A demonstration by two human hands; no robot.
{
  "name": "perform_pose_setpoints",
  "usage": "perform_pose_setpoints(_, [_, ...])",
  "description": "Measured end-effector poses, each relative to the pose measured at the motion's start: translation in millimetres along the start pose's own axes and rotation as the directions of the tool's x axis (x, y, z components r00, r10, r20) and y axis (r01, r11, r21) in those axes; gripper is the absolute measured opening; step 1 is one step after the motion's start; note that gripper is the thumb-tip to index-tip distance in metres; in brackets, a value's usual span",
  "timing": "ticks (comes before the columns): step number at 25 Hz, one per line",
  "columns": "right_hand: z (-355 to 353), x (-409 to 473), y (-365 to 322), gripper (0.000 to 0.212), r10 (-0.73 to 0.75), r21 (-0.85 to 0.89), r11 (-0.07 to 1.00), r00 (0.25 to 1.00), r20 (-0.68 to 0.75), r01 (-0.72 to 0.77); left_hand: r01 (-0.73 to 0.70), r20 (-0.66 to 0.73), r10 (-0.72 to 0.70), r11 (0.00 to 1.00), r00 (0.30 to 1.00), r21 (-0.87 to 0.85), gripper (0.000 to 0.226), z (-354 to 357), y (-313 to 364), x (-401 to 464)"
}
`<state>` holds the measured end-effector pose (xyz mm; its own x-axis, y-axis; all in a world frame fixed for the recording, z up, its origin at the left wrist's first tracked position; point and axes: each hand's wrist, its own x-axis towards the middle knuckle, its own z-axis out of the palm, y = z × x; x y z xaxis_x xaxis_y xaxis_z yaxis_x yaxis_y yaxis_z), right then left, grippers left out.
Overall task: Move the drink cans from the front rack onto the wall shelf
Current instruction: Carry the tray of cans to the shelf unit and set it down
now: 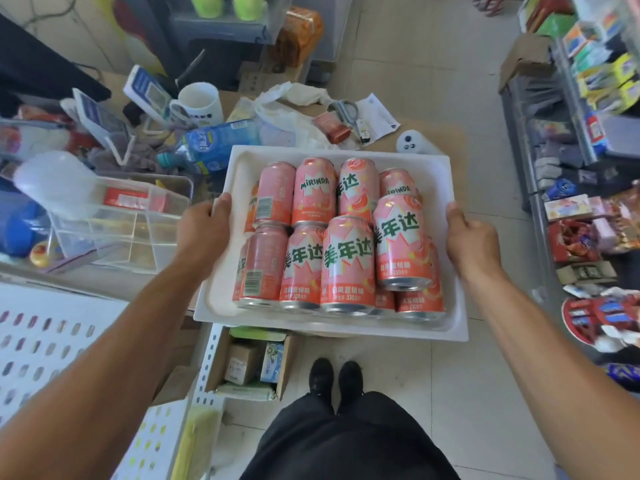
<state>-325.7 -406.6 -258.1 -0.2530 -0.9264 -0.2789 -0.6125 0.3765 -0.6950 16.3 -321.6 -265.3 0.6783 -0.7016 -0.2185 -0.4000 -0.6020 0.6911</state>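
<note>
Between left hand (202,227) and right hand (471,237), both gripping the tray (221,299) rims: stacked pink cans (343,237).

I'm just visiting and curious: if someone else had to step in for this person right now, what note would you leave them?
Left hand: grips the left rim of the white tray, thumb on top.
Right hand: grips the right rim the same way.
Pink drink cans: all lying on their sides in the tray, stacked in two layers, some resting on others.
Tray is held up near a cluttered counter.
Done: cans gathered and lifted.
Left: carry the tray level, since the loose cans could roll, and set them on the wall shelf. No can is shelved in this view.
</note>
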Motion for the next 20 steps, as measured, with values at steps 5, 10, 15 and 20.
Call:
perform_pose_setpoints(5, [-61,14,3,0.057,0.038,0.043,0.999,0.995,-0.089,-0.034,-0.093,0.035,0.093,0.996,0.995,0.004,0.056,25,63,-2])
perform_pose_setpoints(10, [-134,49,20,0.055,0.092,0.108,0.991,0.981,-0.169,-0.074,-0.124,0.111,0.127,0.992,0.986,-0.026,0.054,81,136,-15])
perform_pose_setpoints(15, [-208,125,54,0.057,0.132,0.15,0.983,0.972,-0.193,-0.104,-0.196,0.125,0.196,0.981,0.973,-0.009,0.05,170,216,-25])
perform_pose_setpoints(20, [-277,230,86,0.057,0.084,0.085,0.994,0.983,-0.161,-0.07,-0.163,0.116,0.161,0.987,0.98,0.009,0.054,270,294,-42])
